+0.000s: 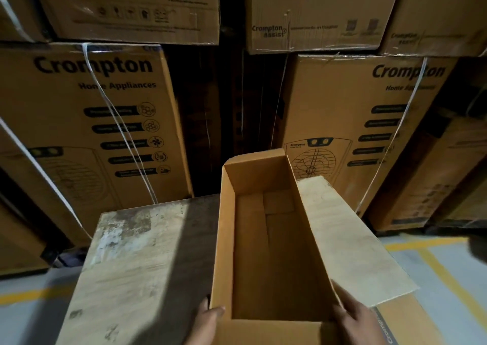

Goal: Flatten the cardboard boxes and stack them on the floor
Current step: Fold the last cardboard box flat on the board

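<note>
Nearest, at 7 o'clock, the left hand (204,318) grips the open cardboard box (266,252) at its near-left corner, thumb hooked over the rim. At 5 o'clock the right hand (354,318) lays straight fingers flat against the box's right wall. The box stands upright on a worn wooden table (137,252). Beyond, toward 12 o'clock, strapped Crompton cartons (87,123) are stacked high.

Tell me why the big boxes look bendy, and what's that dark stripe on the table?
Head view: the wide-angle lens bows the stacked boxes toward the edges; the dark stripe on the table is shadow beside the open box; small print on the far boxes is slightly blurred.
</note>
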The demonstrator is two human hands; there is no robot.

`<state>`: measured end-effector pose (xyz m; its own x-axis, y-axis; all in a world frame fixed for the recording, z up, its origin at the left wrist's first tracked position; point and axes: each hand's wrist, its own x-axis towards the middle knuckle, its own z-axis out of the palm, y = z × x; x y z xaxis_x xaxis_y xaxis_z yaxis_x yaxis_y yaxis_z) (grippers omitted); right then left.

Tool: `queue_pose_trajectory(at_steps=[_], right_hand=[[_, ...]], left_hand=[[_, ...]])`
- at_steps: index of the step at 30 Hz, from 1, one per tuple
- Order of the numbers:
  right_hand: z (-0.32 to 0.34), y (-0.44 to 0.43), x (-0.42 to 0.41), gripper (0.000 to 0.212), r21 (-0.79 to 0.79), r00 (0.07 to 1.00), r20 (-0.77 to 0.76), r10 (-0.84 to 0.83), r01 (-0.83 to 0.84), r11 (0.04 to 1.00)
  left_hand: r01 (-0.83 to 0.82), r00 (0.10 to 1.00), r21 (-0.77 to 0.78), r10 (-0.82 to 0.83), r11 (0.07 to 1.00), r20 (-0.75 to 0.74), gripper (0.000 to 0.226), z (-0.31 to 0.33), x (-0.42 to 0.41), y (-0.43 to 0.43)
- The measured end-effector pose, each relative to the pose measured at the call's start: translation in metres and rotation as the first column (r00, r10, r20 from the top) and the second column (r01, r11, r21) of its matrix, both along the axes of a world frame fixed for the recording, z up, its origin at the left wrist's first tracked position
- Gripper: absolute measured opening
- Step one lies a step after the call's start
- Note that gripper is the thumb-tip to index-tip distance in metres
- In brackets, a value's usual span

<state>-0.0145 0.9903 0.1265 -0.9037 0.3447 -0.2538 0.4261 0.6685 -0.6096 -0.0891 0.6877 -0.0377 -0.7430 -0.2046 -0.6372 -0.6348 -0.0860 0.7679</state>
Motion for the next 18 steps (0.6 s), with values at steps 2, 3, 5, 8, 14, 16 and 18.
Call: queue_pose_trajectory(at_steps=[2,3,5,8,14,16,18], right_hand=[[0.008,0.0,0.008,0.05,0.085,0.999,-0.031,-0.038,0.041,0.996],[0.021,0.004,0.005,0.052,0.131,1.0,-0.007,-0.01,0.011,0.991],[0.042,-0.007,0.002,0.057,0.33,0.995,0.039,0.09,-0.098,0.939],[0.061,-0.028,0.001,0.059,0.519,0.991,0.032,0.128,-0.126,0.846],[0.043,-0.072,-0.005,0.069,0.532,0.938,-0.047,0.344,-0.268,0.803],[0.037,-0.086,-0.009,0.067,0.5,0.905,-0.063,0.42,-0.336,0.798],[0.03,-0.099,-0.016,0.058,0.437,0.841,-0.137,0.523,-0.423,0.794]], left_hand=[[0.075,0.995,0.073,-0.079,0.995,0.057,0.043,-0.004,0.001,0.025],[0.106,0.993,0.105,-0.111,0.989,0.042,0.051,0.002,0.004,0.037],[0.19,0.98,0.102,-0.195,0.977,0.045,0.062,0.001,0.005,0.058],[0.21,0.977,0.072,-0.213,0.975,0.027,0.041,-0.026,0.002,0.071],[0.19,0.976,-0.102,-0.199,0.976,-0.092,0.095,0.029,0.017,0.043],[0.213,0.972,-0.039,-0.215,0.976,-0.09,0.098,0.08,0.024,0.037],[0.155,0.978,0.071,-0.143,0.985,-0.154,0.086,0.11,0.019,0.032]])
